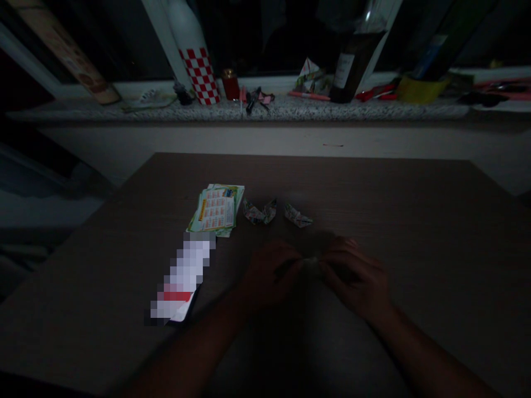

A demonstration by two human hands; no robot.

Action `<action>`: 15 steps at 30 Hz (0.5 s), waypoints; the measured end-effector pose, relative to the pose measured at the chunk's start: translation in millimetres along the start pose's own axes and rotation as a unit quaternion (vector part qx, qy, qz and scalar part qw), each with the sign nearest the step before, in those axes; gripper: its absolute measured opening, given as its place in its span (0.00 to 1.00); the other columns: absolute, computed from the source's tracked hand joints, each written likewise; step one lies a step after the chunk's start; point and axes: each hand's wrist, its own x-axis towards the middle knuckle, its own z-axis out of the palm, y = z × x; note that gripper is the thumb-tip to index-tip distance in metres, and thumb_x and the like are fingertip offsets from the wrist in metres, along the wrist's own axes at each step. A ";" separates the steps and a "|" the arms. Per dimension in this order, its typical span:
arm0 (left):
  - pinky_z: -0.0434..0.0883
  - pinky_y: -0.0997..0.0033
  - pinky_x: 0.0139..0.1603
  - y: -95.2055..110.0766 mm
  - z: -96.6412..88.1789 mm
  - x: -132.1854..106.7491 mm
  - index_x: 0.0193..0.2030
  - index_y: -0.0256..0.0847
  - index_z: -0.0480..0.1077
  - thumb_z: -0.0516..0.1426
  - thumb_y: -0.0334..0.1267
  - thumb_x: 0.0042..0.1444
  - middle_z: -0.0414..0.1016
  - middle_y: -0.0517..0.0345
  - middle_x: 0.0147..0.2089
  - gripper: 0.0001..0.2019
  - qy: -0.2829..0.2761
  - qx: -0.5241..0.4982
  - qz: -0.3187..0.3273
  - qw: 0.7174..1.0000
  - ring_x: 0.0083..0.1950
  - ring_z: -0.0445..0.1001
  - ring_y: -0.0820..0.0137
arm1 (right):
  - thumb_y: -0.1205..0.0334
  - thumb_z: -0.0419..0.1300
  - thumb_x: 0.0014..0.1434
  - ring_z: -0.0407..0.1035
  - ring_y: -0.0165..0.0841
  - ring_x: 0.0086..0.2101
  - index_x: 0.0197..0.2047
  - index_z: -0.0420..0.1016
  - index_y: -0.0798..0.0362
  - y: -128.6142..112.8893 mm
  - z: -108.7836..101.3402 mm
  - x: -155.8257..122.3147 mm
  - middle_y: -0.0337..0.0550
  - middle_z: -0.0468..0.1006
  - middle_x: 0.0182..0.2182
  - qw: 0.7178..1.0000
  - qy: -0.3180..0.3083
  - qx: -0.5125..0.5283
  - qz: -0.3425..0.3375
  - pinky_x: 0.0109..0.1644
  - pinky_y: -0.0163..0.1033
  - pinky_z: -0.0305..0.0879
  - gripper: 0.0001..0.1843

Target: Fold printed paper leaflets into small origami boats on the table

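In the dim light, my left hand and my right hand meet over the table, each with fingers pinched. Between their fingertips is a small pale folded piece of paper; its shape is mostly covered and blurred. Just beyond the hands lie two small folded paper pieces of printed paper, one with two raised ends and a narrower one to its right. A stack of printed paper slips rests left of them. Nearer me, a phone lies with its screen lit and pixelated.
The wooden table ends at a white wall below a stone windowsill. On the sill stand a red-and-white checkered bottle, a small red jar, a dark labelled bottle and a yellow container. A long tube leans at left.
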 end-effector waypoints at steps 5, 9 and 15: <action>0.67 0.74 0.37 -7.5 -6.2 0.2 0.34 0.38 0.71 0.55 0.34 0.58 0.73 0.60 0.32 0.04 0.064 -0.030 -0.118 0.990 0.35 0.72 0.73 | 0.73 0.60 0.54 0.71 0.36 0.31 0.35 0.74 0.52 4.6 -4.7 -0.2 0.44 0.76 0.29 0.999 0.000 -0.002 0.046 0.38 0.45 0.66 0.07; 0.68 0.74 0.38 -6.1 -4.7 0.9 0.35 0.39 0.72 0.56 0.35 0.57 0.75 0.60 0.33 0.04 0.059 -0.066 -0.173 0.981 0.35 0.73 0.72 | 0.73 0.61 0.54 0.72 0.36 0.34 0.40 0.74 0.52 6.1 -2.5 -3.2 0.43 0.77 0.31 0.999 0.006 0.000 0.054 0.38 0.43 0.67 0.10; 0.70 0.72 0.41 -7.5 6.7 1.1 0.44 0.39 0.70 0.57 0.36 0.57 0.77 0.57 0.38 0.08 0.023 -0.097 -0.232 0.968 0.39 0.75 0.70 | 0.70 0.62 0.55 0.71 0.39 0.41 0.44 0.75 0.52 10.2 1.0 -2.9 0.48 0.77 0.39 0.997 -0.067 -0.029 0.031 0.43 0.46 0.68 0.12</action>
